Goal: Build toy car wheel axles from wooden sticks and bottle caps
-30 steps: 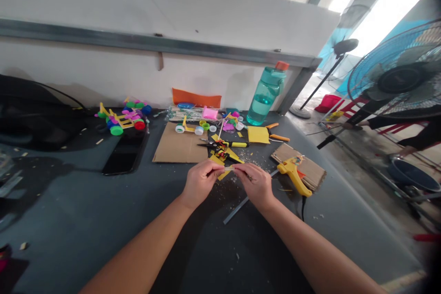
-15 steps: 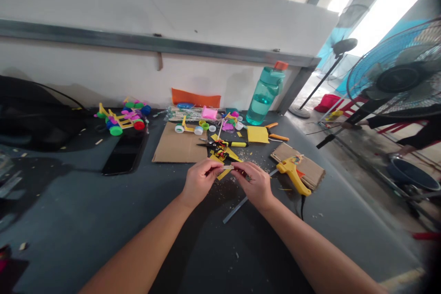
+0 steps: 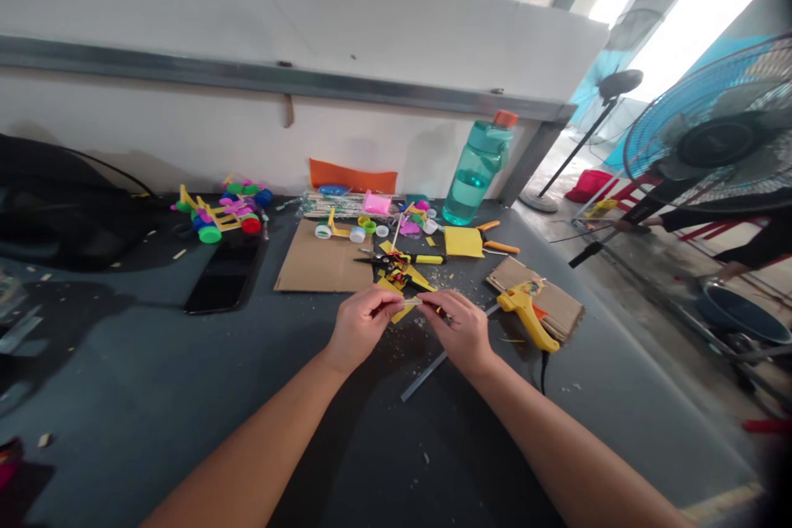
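I can read no lettering, brand, number or sign anywhere on my feed. On the dark fan hub point(image 3: 711, 142), at the right of the frame, I pick out at most a faint mark, too blurred to decipher.

Small pale piece point(image 3: 409, 302): ends covered by the left-hand grip point(image 3: 366, 323) and right-hand grip point(image 3: 456, 330), nature too small to tell. Grey bar point(image 3: 424, 378): middle concealed behind the right-hand grip. Black bag point(image 3: 62, 202) and large fan point(image 3: 718, 140): cropped by left and right edges, respectively.
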Tool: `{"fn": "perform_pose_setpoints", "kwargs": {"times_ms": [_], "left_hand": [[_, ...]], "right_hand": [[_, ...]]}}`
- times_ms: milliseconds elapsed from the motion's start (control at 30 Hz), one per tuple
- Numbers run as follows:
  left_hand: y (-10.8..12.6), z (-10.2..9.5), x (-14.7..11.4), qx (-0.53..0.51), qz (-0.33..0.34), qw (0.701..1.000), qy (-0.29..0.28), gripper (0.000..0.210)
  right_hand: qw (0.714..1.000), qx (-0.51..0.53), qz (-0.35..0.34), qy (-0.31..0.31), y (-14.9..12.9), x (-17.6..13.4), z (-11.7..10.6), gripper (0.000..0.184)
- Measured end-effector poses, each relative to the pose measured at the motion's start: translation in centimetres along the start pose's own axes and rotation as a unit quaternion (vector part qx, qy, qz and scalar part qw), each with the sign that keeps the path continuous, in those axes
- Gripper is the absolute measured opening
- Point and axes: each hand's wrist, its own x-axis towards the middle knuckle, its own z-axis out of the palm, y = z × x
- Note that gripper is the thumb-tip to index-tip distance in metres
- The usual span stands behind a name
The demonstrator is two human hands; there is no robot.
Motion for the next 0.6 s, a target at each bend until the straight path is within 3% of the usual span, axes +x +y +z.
{"fn": "perform_pose_setpoints", "kwargs": {"times_ms": [267, 600], "left_hand": [[-0.04, 0.09, -0.02, -0.024, -0.026, 0.999, -0.004, 0.021], [-0.28, 0.03, 0.02, 0.011, 0.016, 1.000, -0.004, 0.008]], "right_hand": [[1.000, -0.005, 0.010, 0.018, 0.24, -0.03, -0.12, 0.014], [1.000, 0.002, -0.002, 0.010, 0.09, -0.04, -0.22, 0.014]]}}
